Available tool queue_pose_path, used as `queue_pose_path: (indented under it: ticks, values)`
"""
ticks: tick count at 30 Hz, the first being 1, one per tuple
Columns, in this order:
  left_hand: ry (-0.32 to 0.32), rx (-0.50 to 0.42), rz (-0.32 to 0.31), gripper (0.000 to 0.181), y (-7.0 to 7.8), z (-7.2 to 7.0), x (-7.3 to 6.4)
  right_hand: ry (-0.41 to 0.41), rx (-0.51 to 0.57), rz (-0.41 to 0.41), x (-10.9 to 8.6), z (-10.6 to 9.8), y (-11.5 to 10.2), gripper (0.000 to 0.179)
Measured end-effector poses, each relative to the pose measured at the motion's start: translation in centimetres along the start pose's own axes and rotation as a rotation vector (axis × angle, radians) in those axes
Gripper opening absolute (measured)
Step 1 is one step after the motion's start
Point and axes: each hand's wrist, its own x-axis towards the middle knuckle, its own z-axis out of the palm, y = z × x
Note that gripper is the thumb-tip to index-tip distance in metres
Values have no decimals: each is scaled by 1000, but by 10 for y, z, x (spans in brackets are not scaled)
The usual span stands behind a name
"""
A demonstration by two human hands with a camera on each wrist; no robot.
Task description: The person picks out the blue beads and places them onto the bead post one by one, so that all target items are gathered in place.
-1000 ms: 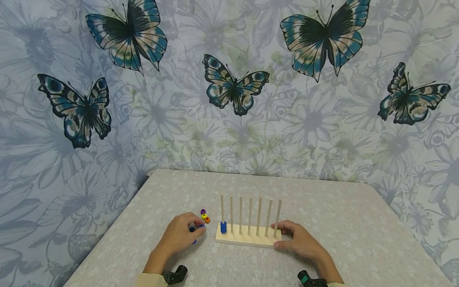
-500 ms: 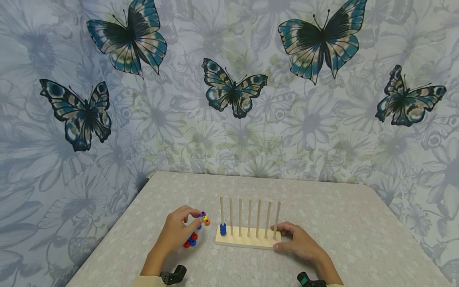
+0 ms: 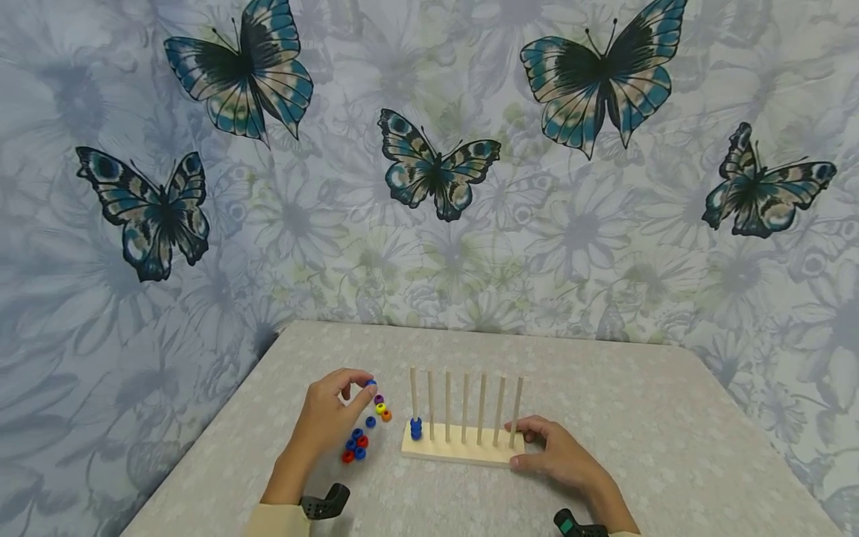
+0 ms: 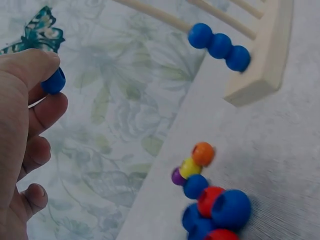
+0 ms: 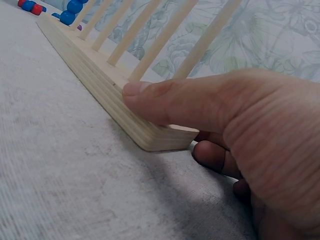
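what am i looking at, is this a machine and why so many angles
There's no machine, just a person's bare left hand and bare right hand. The wide view comes from a camera worn on the head; the two close views, from cameras on the wrists.

On the pale patterned tabletop stands a flat light-wood base with seven upright round wooden pegs. Three round blue beads sit on the leftmost peg. Left of the base lie a round purple bead, a round yellow bead, a round orange bead, two round red beads and four round blue beads.

The left hand pinches another round blue bead; the right hand holds the base's right end.
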Motion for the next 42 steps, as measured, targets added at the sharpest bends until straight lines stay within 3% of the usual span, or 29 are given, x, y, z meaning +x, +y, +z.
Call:
queue_pose_path:
  ticks: [12,22,34,42]
  values:
    - [135,-83,116,14,22,-5,30,6,-9,43,3,0,2,50]
    - [205,-151,102,14,46,-4,42,-4,-21,38,5,3,2,50]
    - [245,-165,121,14,56,-13,47,3,-27,45,7,3,-5,51]
    - [158,-174,182,19,59,-7,49,12,-33,51,3,1,0,49]
